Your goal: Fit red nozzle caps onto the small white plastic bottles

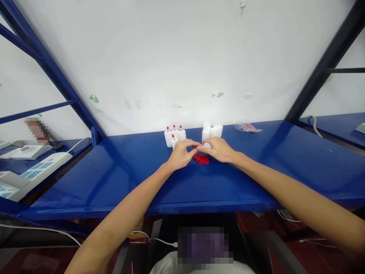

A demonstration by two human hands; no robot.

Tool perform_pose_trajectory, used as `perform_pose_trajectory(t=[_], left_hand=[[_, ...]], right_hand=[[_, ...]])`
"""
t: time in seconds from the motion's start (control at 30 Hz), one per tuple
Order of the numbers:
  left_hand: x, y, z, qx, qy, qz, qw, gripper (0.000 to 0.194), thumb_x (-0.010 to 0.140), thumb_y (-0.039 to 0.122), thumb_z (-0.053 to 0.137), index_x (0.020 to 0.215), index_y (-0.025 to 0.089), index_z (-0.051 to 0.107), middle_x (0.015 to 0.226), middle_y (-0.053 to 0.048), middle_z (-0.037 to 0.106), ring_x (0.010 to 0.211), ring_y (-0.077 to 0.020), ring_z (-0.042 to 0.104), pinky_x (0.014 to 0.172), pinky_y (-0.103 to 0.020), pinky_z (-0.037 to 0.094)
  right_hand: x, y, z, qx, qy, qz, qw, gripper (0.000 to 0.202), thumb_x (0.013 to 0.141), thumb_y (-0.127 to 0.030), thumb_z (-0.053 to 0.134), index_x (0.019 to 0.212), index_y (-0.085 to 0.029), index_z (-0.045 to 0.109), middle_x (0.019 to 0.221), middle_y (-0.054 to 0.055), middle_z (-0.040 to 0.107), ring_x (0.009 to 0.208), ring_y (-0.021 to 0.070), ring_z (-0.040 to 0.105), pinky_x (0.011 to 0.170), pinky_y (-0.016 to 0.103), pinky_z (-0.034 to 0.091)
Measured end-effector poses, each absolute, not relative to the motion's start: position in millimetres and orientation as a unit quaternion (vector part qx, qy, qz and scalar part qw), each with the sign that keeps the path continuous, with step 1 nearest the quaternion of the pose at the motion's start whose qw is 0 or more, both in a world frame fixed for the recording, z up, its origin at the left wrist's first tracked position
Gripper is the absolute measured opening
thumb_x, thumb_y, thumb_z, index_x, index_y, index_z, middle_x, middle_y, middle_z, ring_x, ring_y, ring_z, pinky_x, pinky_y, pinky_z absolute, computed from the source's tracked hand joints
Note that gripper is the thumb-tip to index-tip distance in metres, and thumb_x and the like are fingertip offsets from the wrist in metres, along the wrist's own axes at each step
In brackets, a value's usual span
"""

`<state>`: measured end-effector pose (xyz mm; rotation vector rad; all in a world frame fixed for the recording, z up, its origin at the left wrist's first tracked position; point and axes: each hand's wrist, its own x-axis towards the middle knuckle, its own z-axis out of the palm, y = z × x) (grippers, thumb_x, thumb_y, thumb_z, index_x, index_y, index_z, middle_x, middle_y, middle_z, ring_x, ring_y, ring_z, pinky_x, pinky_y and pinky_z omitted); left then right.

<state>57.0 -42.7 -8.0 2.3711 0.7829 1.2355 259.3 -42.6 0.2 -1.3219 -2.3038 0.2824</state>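
Over the blue table (137, 171), my right hand (218, 149) is closed around a small white bottle (207, 145). My left hand (182, 153) comes in from the left, its fingertips pinched together beside that bottle; whatever they hold is too small to make out. Just below the hands lies a pile of small red caps (202, 159). Several white bottles with red tips (174, 134) stand behind my left hand. More white bottles (211, 131) without red tips stand behind my right hand.
A clear plastic bag (247, 127) with something red lies near the wall at the back right. Blue metal posts (61, 78) rise at the left. A white power strip (42, 171) sits on the neighbouring left surface.
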Motion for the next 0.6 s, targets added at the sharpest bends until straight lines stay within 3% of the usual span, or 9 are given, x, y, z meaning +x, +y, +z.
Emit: perform_pose_trajectory(t=[0.37,0.6], left_hand=[[60.7,-45.8,-11.5,0.81,0.311,0.449,0.214,0.018,0.089,0.029,0.063,0.094,0.017,0.075,0.085,-0.004,0.075,0.077,-0.0153,0.065,0.073,-0.028,0.049],[53.2,-41.8,-2.0,0.744,0.37,0.453,0.323,0.02,0.082,0.031,0.07,0.091,0.014,0.074,0.088,-0.008,0.076,0.078,-0.017,0.069,0.072,-0.028,0.053]], right_hand=[[252.0,-43.2,-1.8,-0.464,-0.839,0.111,0.261,0.064,0.094,-0.067,0.025,0.067,-0.018,0.057,0.062,0.002,0.055,0.06,0.0147,0.046,0.058,0.029,0.023],[255.5,-40.0,-2.8,-0.508,-0.821,0.093,0.244,0.058,0.095,-0.066,0.027,0.083,-0.02,0.06,0.068,0.003,0.058,0.066,0.0176,0.05,0.061,0.028,0.027]])
